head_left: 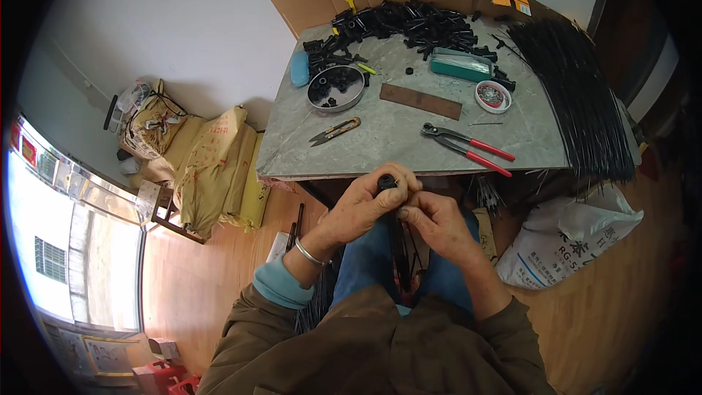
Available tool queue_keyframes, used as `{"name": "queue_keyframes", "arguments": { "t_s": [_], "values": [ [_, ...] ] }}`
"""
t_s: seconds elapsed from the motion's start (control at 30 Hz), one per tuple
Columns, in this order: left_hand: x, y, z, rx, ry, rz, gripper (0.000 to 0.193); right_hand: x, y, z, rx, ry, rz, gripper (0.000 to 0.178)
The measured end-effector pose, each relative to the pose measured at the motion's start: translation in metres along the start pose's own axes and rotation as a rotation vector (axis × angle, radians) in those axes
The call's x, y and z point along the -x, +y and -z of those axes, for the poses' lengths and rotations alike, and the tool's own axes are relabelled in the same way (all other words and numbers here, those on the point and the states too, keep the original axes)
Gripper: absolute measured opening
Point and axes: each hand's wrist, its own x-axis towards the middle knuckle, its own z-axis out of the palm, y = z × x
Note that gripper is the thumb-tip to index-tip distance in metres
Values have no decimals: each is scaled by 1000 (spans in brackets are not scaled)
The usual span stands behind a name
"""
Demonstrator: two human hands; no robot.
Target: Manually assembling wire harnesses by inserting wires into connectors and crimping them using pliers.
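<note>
Grey marble-patterned table [351, 152], in front of the person. Bundle of thin black rods [581, 95] along its right side, ends overhanging the edge. White woven sack [545, 249] on floor, right, below the rods. Heap of black plastic parts [409, 25] at table back. Left hand [363, 208] wrapped around a black tubular piece [386, 182], round end up, just off the table's near edge, above the lap. Right hand [442, 228] beside it, thumb and fingers drawn in narrow; can't tell what's pinched. On tabletop: round dish [316, 96] with black bits, green box [462, 70], brown flat strip [420, 101], red-handled nippers [468, 150], snips [336, 132], small white tub [494, 109].
</note>
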Motion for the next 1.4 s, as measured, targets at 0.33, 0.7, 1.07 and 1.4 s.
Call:
{"name": "queue_keyframes", "arguments": {
  "t_s": [0.33,0.7,1.07,1.4],
  "values": [
    [2,-37,-10,65,535,98,60,-42,-34,7,552,124,520,29],
    [1,-47,-2,211,574,140,64,-54,1,22,613,146,509,22],
    [-3,-46,2,157,516,91,67,-68,53,109,1231,187,320,21],
    [-2,-42,-4,101,469,145,69,-8,1,61,706,62,236,21]
  ]
}}
